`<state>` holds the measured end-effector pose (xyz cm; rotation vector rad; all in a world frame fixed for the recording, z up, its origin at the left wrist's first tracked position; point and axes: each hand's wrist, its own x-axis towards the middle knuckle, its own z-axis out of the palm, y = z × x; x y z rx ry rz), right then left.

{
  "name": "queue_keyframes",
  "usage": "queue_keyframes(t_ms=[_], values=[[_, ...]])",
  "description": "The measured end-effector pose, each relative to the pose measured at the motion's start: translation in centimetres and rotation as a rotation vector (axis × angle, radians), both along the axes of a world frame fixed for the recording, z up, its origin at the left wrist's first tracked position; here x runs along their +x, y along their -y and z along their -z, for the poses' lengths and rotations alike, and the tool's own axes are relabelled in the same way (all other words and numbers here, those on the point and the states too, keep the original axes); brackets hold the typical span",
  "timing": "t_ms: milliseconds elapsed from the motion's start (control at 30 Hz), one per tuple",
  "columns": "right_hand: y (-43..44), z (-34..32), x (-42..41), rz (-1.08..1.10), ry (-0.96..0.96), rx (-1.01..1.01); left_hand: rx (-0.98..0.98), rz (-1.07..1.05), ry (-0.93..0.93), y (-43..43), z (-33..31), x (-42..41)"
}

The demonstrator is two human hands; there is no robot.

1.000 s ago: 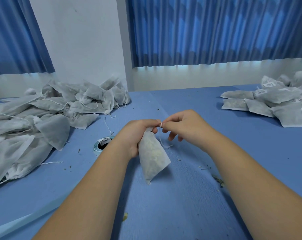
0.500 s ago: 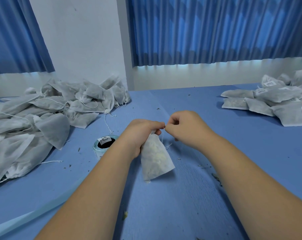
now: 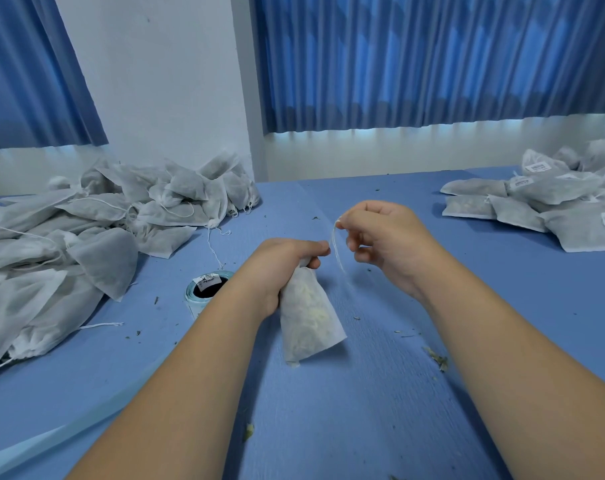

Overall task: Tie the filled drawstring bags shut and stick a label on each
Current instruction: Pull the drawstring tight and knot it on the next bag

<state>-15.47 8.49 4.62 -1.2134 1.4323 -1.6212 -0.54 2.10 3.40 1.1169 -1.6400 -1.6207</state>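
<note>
Left hand (image 3: 276, 268) grips bag (image 3: 308, 317); right hand (image 3: 384, 240) pinches drawstring (image 3: 336, 242).

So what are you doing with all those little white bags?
A person is tying a filled bag shut. The left hand grips its neck, while the right hand pinches the drawstring just above. A heap of bags with no labels showing lies to the left, labelled bags are stacked to the right, and a roll of labels sits on the blue table.

both bare forearms are reaching forward, the left hand (image 3: 283, 268) gripping the bag (image 3: 308, 317) by its neck while the right hand (image 3: 387, 240), held slightly higher, is pinching the drawstring (image 3: 335, 242).
</note>
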Motion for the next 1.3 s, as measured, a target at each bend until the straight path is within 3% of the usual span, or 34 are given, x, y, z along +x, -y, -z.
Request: queue_keyframes(t_ms=[300, 533, 733, 1000, 1167, 1300], values=[[0.2, -0.1, -0.2, -0.081, 0.317, -0.058, -0.002, 0.011, -0.065, 0.2, -0.1, -0.2], [0.2, -0.2, 0.6, -0.233, 0.601, -0.021, -0.121, -0.079, -0.084, 0.0, -0.2, -0.7], [-0.4, -0.8, 0.2, -0.290, 0.485, 0.297, -0.331, -0.229, -0.001, 0.4, 0.4, -0.9], [-1.0, -1.0, 0.2, -0.486, 0.488, 0.197, -0.407, -0.231, 0.067, 0.5, 0.7, -1.2], [-1.2, -1.1, -1.0, -0.396, 0.417, 0.341, -0.543, -0.271, 0.120, 0.5, 0.7, -1.4], [-1.2, -0.7, -1.2, -0.389, 0.381, 0.292, -0.613, -0.270, 0.211, 0.0, 1.1, -2.2]])
